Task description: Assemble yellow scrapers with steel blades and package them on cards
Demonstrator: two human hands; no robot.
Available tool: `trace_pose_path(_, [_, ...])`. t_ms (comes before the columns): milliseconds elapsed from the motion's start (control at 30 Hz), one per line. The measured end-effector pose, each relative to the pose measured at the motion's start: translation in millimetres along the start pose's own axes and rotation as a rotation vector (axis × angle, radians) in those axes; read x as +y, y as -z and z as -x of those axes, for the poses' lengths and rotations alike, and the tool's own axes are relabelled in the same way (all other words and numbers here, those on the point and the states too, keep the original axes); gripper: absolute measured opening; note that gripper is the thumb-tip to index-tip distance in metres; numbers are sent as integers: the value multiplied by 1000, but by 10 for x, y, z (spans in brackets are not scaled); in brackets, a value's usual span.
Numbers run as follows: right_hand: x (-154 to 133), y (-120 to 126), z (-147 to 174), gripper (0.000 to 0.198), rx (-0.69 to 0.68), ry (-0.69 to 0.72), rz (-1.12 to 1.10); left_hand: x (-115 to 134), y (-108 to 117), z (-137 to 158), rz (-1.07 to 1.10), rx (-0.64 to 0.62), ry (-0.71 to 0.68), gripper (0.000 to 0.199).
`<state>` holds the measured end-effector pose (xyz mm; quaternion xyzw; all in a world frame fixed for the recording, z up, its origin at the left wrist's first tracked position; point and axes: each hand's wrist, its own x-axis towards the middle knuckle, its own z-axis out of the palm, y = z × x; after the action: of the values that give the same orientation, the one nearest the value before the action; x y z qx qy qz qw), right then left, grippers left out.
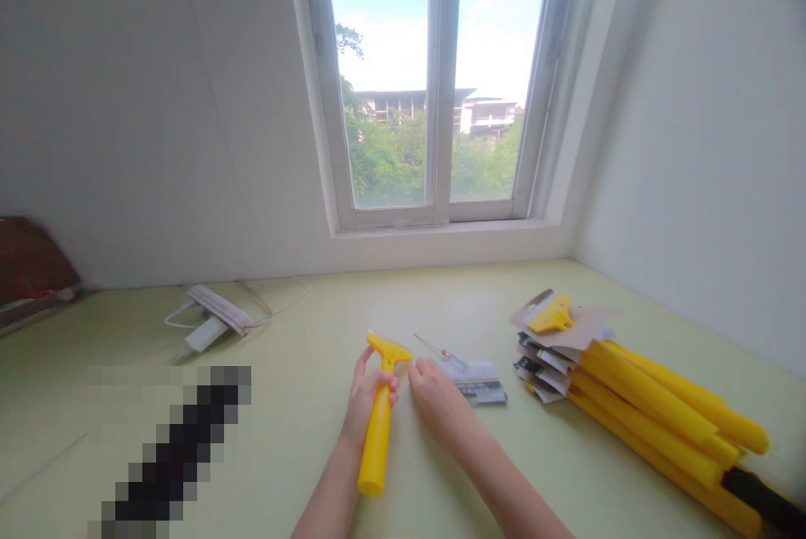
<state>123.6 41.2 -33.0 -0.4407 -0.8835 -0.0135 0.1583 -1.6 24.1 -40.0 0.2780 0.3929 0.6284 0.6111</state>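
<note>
My left hand is wrapped around the neck of a yellow scraper. Its wide head points away from me and its round handle end points toward me. My right hand is beside the right end of the scraper head, with its fingers curled together. Whatever those fingers pinch, if anything, is hidden. Just beyond the right hand, a thin screwdriver lies by a flat printed packet on the pale green table.
At the right lies a stack of yellow scrapers with cardboard sleeves around their heads. A white power strip with cables is at the back left. A pixelated dark shape covers the left front. Behind the table is a window.
</note>
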Motion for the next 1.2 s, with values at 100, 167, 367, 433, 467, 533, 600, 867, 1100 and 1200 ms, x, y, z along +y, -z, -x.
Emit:
trace_pose_path(100, [-2, 6, -12, 29, -33, 15, 65, -3, 0, -5, 7, 0, 11, 82])
trace_pose_path(167, [2, -3, -12, 29, -37, 14, 67, -7, 6, -16, 19, 2, 15, 83])
trace_pose_path(367, [15, -18, 24, 30, 5, -5, -207, -11, 21, -26, -17, -1, 19, 81])
trace_pose_path(433, [12, -20, 23, 26, -5, -46, -265, -7, 22, -19, -23, -3, 19, 79])
trace_pose_path(467, [11, -24, 21, 25, -9, -61, -280, -5, 22, -16, -21, -4, 17, 78])
trace_pose_path(533, [19, -35, 20, 23, 11, -60, -315, -3, 22, -14, -15, -7, 15, 77])
trace_pose_path(600, [40, -49, 30, 22, 54, -48, -366, -3, 24, -17, -8, -6, 19, 77])
trace_pose_path(867, [64, -77, 65, 17, 85, -55, -528, 3, 19, -13, 12, -50, 24, 75])
trace_pose_path(1100, [33, -115, -35, 24, -11, 17, -334, 17, 5, -1, -8, -42, 25, 75])
trace_pose_path(1200, [24, -117, -20, 25, 22, 59, -288, 8, 5, -3, 10, -31, 15, 75])
